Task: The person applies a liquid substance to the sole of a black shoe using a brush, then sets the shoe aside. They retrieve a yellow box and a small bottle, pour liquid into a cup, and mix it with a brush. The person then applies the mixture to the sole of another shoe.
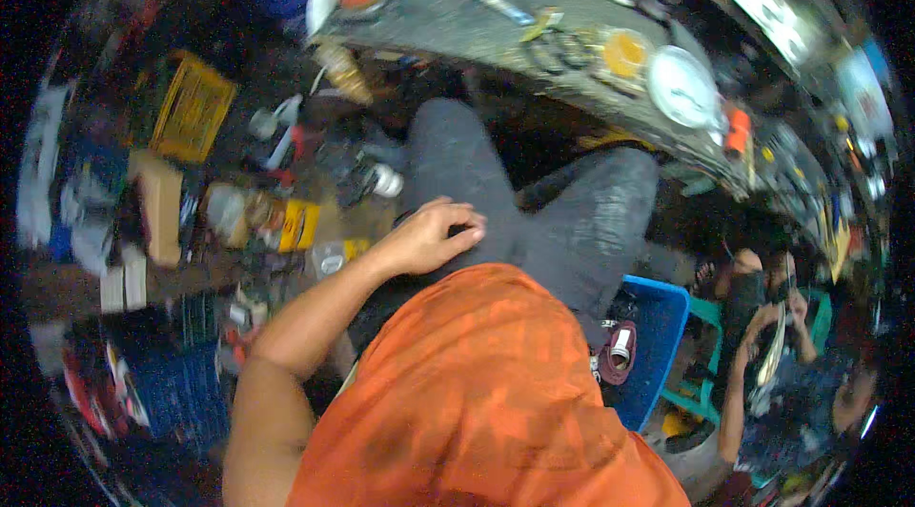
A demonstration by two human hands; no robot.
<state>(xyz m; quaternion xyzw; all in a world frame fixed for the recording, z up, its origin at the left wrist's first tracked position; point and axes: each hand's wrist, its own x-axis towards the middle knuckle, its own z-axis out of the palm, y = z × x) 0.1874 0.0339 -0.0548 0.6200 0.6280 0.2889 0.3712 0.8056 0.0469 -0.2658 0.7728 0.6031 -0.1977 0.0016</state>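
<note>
My left hand (434, 238) rests on the thigh of my dark trousers (453, 159). Its fingers are loosely bent and the thumb stands apart, with a dark gap between that looks like trouser cloth. I see nothing held there. Neither my right hand nor its forearm shows in the head view. To the right of my orange shirt (477, 364) stands a blue bin (662, 340) with a maroon shoe (619, 359) in it. Ahead of my knees runs a worn workbench (429, 16). On it are a round white tub (683, 86) and an orange-yellow round container (624, 54).
A co-worker (791, 402) sits at the right by a green stool (705, 354), both hands on a long pale piece. A yellow crate (193, 107), a cardboard box (160, 212) and a blue crate (191, 393) crowd the left. An orange-red bottle (737, 131) stands near the bench edge.
</note>
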